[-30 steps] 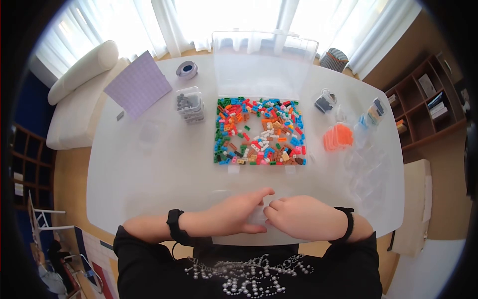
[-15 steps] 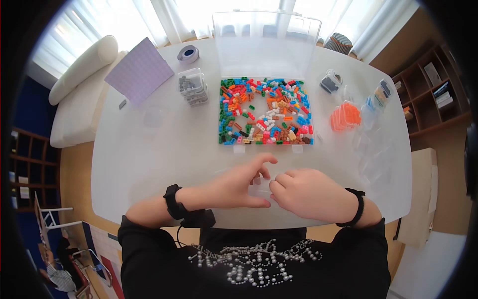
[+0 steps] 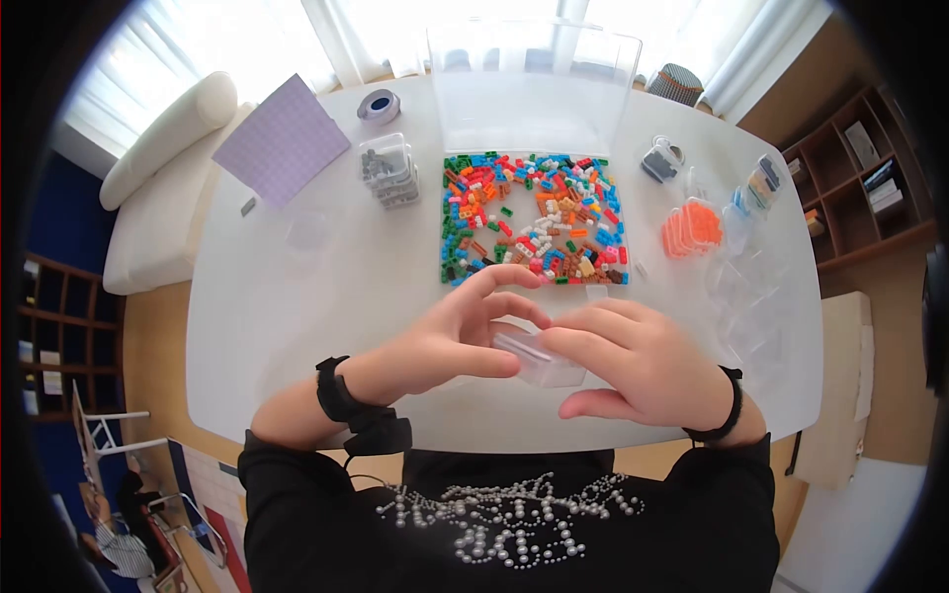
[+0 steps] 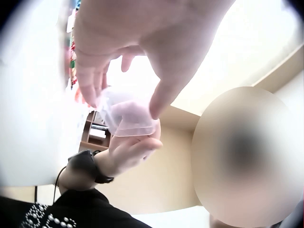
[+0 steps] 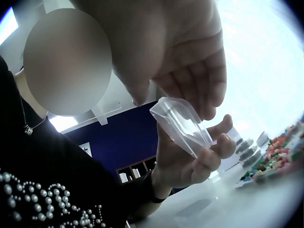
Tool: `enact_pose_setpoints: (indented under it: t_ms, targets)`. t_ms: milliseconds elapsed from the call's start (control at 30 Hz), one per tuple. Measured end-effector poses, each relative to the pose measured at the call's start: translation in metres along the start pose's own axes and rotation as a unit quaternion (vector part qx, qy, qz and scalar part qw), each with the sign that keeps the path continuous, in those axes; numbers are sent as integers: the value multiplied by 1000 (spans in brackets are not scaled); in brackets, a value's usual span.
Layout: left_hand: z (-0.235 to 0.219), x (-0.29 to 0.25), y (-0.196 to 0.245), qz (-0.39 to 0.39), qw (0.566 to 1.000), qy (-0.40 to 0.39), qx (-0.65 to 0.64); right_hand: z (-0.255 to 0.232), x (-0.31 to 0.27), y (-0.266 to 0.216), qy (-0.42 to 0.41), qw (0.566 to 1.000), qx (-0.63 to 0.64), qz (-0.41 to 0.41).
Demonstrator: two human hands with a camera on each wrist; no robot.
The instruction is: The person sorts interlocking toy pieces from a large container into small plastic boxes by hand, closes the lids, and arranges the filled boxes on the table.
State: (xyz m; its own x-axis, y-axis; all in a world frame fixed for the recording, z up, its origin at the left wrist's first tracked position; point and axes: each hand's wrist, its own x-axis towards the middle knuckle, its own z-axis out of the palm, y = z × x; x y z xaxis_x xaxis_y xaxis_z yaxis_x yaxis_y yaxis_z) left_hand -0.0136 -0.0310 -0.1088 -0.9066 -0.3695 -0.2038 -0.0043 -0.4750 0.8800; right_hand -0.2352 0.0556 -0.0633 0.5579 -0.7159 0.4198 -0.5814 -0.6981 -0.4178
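Observation:
A small clear plastic box (image 3: 552, 368) is tilted between my two hands, close over the front of the table. My left hand (image 3: 457, 334) holds it, thumb on the near side and fingers around the far side. From the right, my right hand (image 3: 647, 364) reaches over the box with fingers extended and thumb spread away from it. In the right wrist view, the translucent box (image 5: 183, 126) rests in the left hand's fingers (image 5: 206, 159), below the right palm. The left wrist view shows the box (image 4: 133, 124) overlapping the right hand.
Beyond my hands lies a large open clear case (image 3: 534, 89) of mixed toy bricks (image 3: 583, 212). Stacked small boxes with grey pieces (image 3: 386, 163), a tape roll (image 3: 379, 106) and a purple sheet (image 3: 282, 143) lie left. Orange-filled boxes (image 3: 692, 229) and clear containers (image 3: 746, 296) stand right.
Both hands have risen slightly toward the brick case. My right fingers, earlier curled at the small box, have straightened, and the thumb has spread. More of the box shows now.

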Motion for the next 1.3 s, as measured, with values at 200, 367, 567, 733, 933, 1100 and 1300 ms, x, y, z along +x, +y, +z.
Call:
enact_pose_setpoints:
  t_ms: [200,367,567,733,933,1100,1300]
  targets:
    - [9,-5,-18,-39,963,-41,-264,-15,-3,-7,-38,999,23,-14]
    - [23,-3,-45,-19,982,-72,-175,-18,-10,-16,-150,988,-9,32]
    - [22,1,-47,-75,978,-135,-141,-9,-11,-7,-267,953,138,47]
    - [26,1,-52,-100,957,-197,-187,1,-12,4,-286,930,233,11]
    - [23,0,-52,-123,953,-245,-130,5,-11,1,-300,913,274,-16]
    - [18,1,-50,-109,954,-280,-7,8,-13,-3,-293,919,265,-20]
    - [11,4,-47,-85,956,-277,48,2,-10,-6,-294,931,215,1]
